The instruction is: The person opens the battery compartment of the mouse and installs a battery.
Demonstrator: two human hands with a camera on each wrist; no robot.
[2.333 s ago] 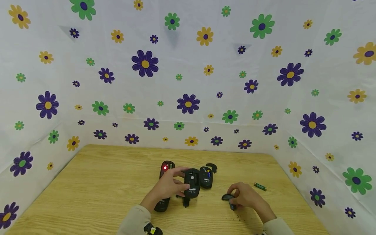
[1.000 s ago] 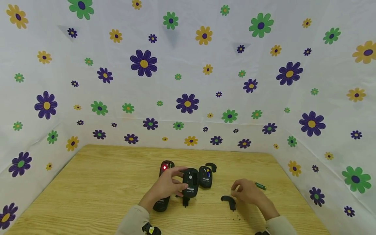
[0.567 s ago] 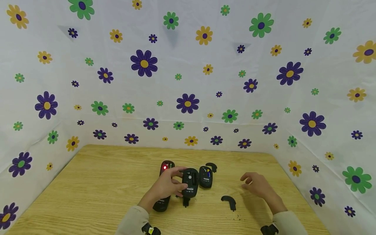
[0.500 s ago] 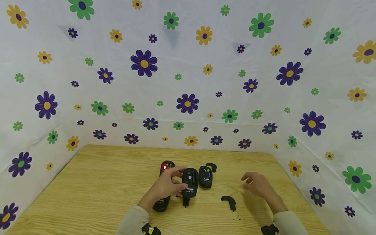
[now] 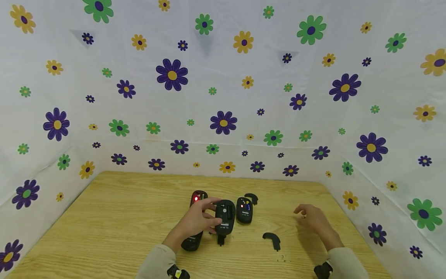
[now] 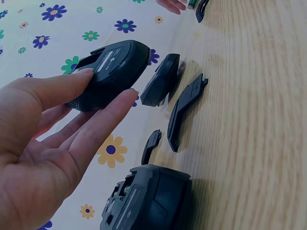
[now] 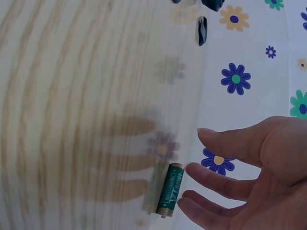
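Observation:
My left hand (image 5: 198, 219) holds a black computer mouse (image 5: 225, 217) with its underside up and its battery slot uncovered. In the left wrist view the thumb and fingers pinch that mouse (image 6: 115, 72) above the table. My right hand (image 5: 315, 221) hovers at the right with thumb and fingers apart. The right wrist view has its fingertips (image 7: 192, 167) right beside a green AA-type battery (image 7: 171, 190); whether they touch it I cannot tell. In the head view the hand hides the battery. A curved black battery cover (image 5: 272, 239) lies left of the right hand.
Another upturned mouse (image 5: 244, 211) lies beside the held one, a red light showing, with a cover (image 5: 251, 198) behind it. Left, a black device (image 5: 198, 195) with a red light is partly hidden by my left hand. A cover (image 5: 221, 239) lies below the held mouse.
My right hand has let go of the curved battery cover, leaving it on the table, and moved right to the battery. The left hand keeps holding its mouse. A red light now shows on the right-hand mouse.

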